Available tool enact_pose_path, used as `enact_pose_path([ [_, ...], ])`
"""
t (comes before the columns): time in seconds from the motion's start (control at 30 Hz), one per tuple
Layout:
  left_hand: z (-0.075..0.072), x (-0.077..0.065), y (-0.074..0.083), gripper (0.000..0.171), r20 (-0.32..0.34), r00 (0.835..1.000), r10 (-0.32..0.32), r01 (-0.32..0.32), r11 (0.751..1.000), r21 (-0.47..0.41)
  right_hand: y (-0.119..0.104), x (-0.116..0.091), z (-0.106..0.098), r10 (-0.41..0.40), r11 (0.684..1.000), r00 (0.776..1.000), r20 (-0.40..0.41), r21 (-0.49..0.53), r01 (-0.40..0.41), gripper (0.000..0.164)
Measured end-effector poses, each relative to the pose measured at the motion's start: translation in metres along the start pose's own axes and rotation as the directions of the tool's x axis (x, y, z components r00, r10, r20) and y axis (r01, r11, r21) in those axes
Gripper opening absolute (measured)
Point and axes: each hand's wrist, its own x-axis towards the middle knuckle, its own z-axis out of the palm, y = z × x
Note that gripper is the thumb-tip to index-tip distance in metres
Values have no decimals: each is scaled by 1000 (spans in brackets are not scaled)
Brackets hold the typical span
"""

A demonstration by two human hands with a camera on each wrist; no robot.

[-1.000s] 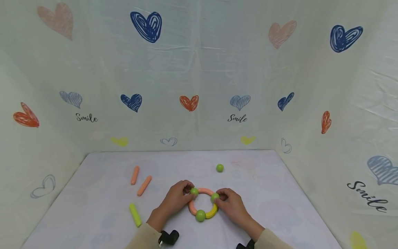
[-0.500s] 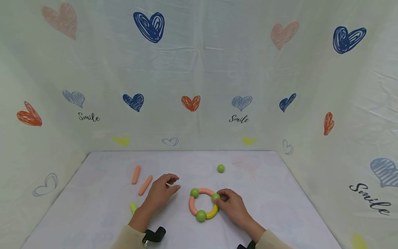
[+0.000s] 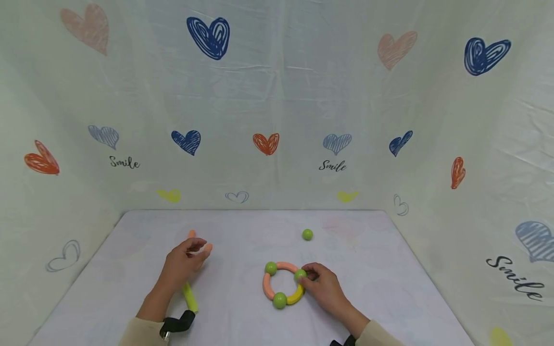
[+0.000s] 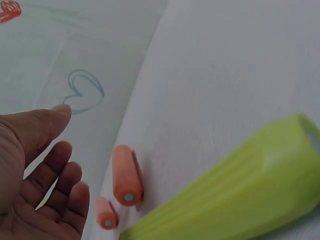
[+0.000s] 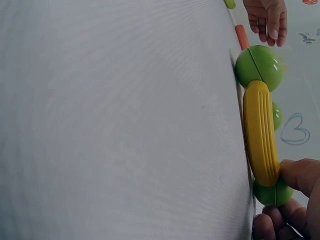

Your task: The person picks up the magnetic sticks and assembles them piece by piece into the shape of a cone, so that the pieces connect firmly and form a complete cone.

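On the white table lies a ring of two curved orange rods (image 3: pixel 267 286), a curved yellow rod (image 3: pixel 295 294) and green balls (image 3: pixel 280 301) joining them. My right hand (image 3: pixel 322 287) pinches the green ball at the ring's right side; in the right wrist view its thumb and fingers are around this ball (image 5: pixel 270 194), by the end of the yellow rod (image 5: pixel 261 132). Far to the left, my left hand (image 3: pixel 179 264) is over two straight orange rods, partly covering them, fingers loosely bent. In the left wrist view both orange rods (image 4: pixel 126 175) lie beyond the fingertips, apart from them.
A lime-green rod (image 3: pixel 190 298) lies beneath the left wrist, partly hidden by the forearm. One loose green ball (image 3: pixel 307 234) sits behind the ring. A pale curtain printed with hearts surrounds the table's back and sides.
My left hand has let go of the ring's upper-left ball and moved left, over the straight orange rods. The right hand stays on its ball, and the ring keeps its place.
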Motion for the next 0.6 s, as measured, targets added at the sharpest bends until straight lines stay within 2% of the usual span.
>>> enact_pose_path([
  [0.13,-7,3,-11,44,39,998,-47,48,999,-10,0,1,0,-2,1000,1000,1,2,2,33],
  [0.27,-6,9,-22,42,64,996,-57,57,998,1,1,1,1,8,1000,1000,4,4,-8,33],
  [0.6,1,16,-33,32,77,997,12,-20,994,111,-1,1,1,12,1000,1000,9,-7,-12,31],
])
